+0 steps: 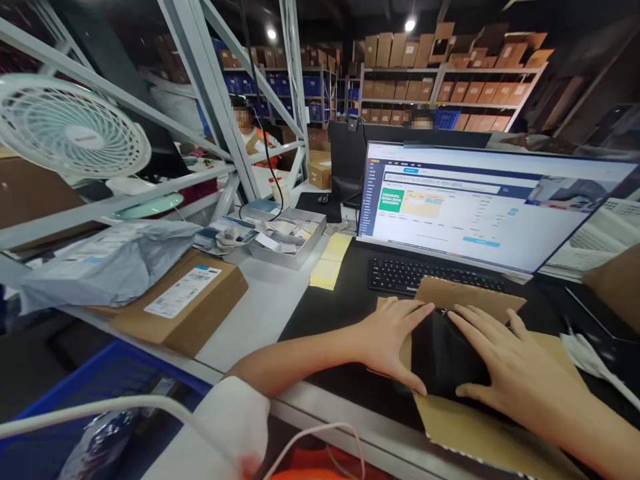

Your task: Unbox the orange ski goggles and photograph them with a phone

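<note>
Both hands lie flat on a black folded item (445,357) that sits in an open brown cardboard mailer (480,420) on the dark surface (325,313), just in front of a black keyboard (430,275). The left hand (393,340) rests along the item's left edge, fingers (417,311) spread and extended, thumb low beside it. The right hand (510,360) covers its right part, fingers (470,323) apart, gripping nothing. The item looks soft, matte and dark. The mailer's flap stands up against the keyboard; its near edge overhangs the surface's front edge. A lit monitor (480,207) rises behind. Left of the hands, the surface lies bare up to yellow sticky notes (330,263) and a labelled cardboard box (185,303).
</note>
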A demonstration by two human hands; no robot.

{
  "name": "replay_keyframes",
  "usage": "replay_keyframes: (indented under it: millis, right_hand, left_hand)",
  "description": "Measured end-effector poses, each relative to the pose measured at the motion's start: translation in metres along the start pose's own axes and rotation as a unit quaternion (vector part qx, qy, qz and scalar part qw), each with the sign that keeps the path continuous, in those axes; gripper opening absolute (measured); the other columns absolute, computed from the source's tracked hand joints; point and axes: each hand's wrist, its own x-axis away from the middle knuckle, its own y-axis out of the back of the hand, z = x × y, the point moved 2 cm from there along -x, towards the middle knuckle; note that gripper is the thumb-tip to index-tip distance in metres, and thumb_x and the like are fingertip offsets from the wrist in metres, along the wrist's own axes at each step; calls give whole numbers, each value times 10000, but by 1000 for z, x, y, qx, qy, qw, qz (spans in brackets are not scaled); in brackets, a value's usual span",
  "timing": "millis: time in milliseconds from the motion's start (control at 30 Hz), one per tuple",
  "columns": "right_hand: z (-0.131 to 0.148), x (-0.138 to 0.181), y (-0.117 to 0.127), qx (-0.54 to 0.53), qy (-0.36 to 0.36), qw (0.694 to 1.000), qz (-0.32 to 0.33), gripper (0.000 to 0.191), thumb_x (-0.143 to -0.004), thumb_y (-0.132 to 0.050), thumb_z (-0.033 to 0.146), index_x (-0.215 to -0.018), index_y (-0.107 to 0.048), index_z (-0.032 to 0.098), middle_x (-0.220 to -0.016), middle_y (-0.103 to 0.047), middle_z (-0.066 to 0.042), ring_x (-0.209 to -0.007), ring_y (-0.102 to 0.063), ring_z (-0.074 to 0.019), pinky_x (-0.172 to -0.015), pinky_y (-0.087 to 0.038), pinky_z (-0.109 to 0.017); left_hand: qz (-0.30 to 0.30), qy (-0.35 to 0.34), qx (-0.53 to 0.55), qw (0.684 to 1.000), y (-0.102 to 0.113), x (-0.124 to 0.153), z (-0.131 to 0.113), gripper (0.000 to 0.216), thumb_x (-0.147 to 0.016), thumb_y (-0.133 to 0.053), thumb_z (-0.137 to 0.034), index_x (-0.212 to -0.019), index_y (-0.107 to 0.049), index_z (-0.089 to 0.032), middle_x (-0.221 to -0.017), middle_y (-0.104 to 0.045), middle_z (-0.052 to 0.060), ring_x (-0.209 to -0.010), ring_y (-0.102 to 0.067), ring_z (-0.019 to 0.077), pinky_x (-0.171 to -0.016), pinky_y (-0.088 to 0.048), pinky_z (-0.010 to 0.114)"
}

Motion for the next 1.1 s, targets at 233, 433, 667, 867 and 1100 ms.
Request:
replay_keyframes:
  millis: [233, 433, 667, 867, 1100]
  right_hand:
    - [-20, -26, -3, -48, 45, 997, 35, 474, -815, -857, 434, -1241, -755, 251, -1165, -785, -120, -987, -777, -300, -813, -663, -403]
    - [-23, -18, -3, -53, 83, 995, -29, 421, -960, -715, 315, -1381, -734, 313, -1224, -803, -83, -996, -808, -244, -825, -684, -330]
    - [-30, -9, -2, -113, 98, 986, -81, 486, -952, -724, 229, -1432, -714, 302, -1352, -772, -69, -1176, -778, -247, -1021, -656, -374]
    - [-45, 3, 8, -231, 46, 967, -100, 362, -959, -729, 344, -1315, -787, 308, -1338, -777, -54, -1210, -764, -236, -1066, -632, -367]
    - [-115, 5, 39, -199, -300, 873, -329, 762, -1026, -398, 634, -826, -757, -8, -978, -805, -129, -934, -777, -249, -814, -568, -325]
  left_hand:
    - [25, -4, 15, 1000, 3, 3, 4, 1456, -655, -765, -917, -1741, -141, -173, -1775, -252, 208, -1641, -242, 450, -1356, -121, 639]
    - [59, 5, 5, 998, 7, 3, 10, 1416, -696, -747, -902, -1740, -133, -169, -1792, -184, 207, -1670, -174, 423, -1352, -67, 670]
    - [87, 70, -32, 993, 24, 2, 1, 1328, -706, -773, -867, -1720, -226, -209, -1754, -306, 213, -1658, -208, 427, -1313, -41, 758]
    - [79, 95, -33, 992, 19, 3, -2, 1354, -696, -810, -833, -1725, -194, -204, -1751, -287, 235, -1641, -239, 416, -1324, -97, 722]
    - [30, 101, 31, 994, 16, 14, 17, 1274, -745, -804, -782, -1712, -243, -170, -1705, -345, 226, -1592, -328, 383, -1338, -232, 621]
